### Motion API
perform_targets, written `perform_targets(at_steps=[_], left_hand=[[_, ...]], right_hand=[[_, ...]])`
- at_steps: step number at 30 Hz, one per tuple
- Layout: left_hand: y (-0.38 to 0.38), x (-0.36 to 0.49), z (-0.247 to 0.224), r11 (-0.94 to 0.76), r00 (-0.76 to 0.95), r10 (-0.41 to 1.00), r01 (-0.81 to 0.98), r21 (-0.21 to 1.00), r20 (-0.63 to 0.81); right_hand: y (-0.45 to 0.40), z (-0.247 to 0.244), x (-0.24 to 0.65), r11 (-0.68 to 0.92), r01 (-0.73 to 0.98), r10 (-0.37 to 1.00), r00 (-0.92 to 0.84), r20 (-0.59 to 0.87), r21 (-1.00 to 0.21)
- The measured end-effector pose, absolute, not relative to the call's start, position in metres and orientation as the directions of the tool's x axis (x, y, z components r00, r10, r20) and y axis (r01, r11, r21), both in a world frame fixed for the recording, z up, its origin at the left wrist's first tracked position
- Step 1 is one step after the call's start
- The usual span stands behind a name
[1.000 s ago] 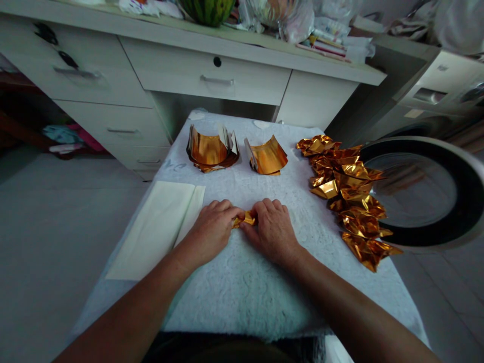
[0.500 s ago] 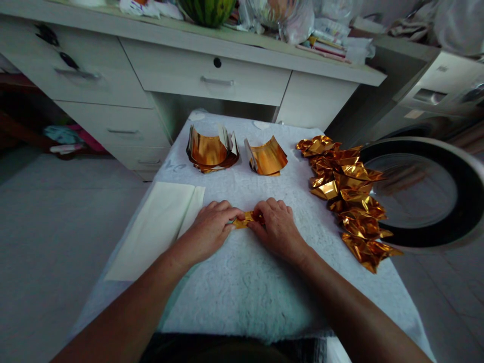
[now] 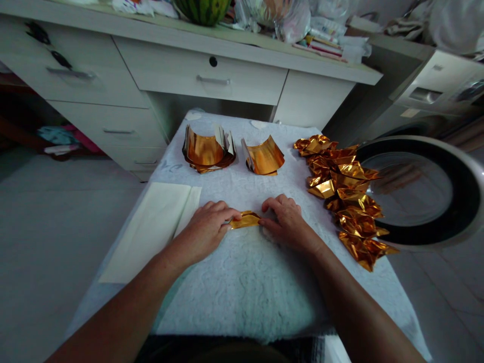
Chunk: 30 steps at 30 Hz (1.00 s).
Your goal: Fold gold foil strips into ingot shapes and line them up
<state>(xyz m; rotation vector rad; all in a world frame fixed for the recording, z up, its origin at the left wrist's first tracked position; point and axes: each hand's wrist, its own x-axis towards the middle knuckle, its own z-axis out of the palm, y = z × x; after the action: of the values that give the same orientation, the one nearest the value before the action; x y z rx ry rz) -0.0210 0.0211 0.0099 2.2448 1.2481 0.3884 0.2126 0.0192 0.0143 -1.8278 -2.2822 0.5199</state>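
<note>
Evidently, gold foil strip (image 3: pixel 246 220) mid-table, btwn both hands

Clock's centred on the strip, 12 toward the drawers. L hand (image 3: pixel 209 224) is closed on the 9 o'clock end, thumb & index pinching it. R hand (image 3: pixel 284 219) is at 3 o'clock, thumb at the tip, index lifted clear, so no real grip on that side. Strip lies low on the cloth (image 3: pixel 245 295), looks folded.

To do this well, imo: keep the L pinch firm but light, as foil prob. dents easily; press creases from the middle out, keep both ends matched. Cloth looks soft, so a pinch may crease sharper than a push.

Nearby: curved foil sheets, larger stack (image 3: pixel 206 151) at 11, smaller stack (image 3: pixel 267 156) btwn 12 & 1; folded foil pieces (image 3: pixel 351 199) in a pile btwn 2 & 3; white paper (image 3: pixel 147 222) at 9.

Containers: clear plastic bags (image 3: pixel 295 24) on the counter (image 3: pixel 260 43), btwn 12 & 1, contents too blurred to ID. Desk drawer (image 3: pixel 170 70) btwn 11 & 12 is shut, inside hidden. Washer (image 3: pixel 410 108) at 2 has its round door (image 3: pixel 467 194) swung open; can't tell what's in the drum.
</note>
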Motion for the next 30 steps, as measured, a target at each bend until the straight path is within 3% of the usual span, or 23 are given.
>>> perform_targets(at_steps=[9,17,25,30], left_hand=[[0.022,-0.023,0.009,-0.455,0.555,0.832,0.676,0.579,0.005],[0.018,-0.018,0.008,-0.474,0.537,0.843,0.707,0.524,0.039],[0.018,-0.015,0.009,-0.471,0.511,0.856,0.709,0.524,0.078],[0.019,-0.014,0.01,-0.456,0.494,0.861,0.644,0.615,0.121]], right_hand=[[0.024,0.017,0.222,0.202,0.898,0.96,-0.261,-0.102,-0.392],[0.022,0.02,0.229,0.363,0.717,0.908,-0.415,0.054,-0.595],[0.019,0.02,0.215,0.438,0.727,0.874,-0.483,0.06,-0.528],[0.018,0.019,0.213,0.457,0.702,0.874,-0.467,0.131,-0.546]])
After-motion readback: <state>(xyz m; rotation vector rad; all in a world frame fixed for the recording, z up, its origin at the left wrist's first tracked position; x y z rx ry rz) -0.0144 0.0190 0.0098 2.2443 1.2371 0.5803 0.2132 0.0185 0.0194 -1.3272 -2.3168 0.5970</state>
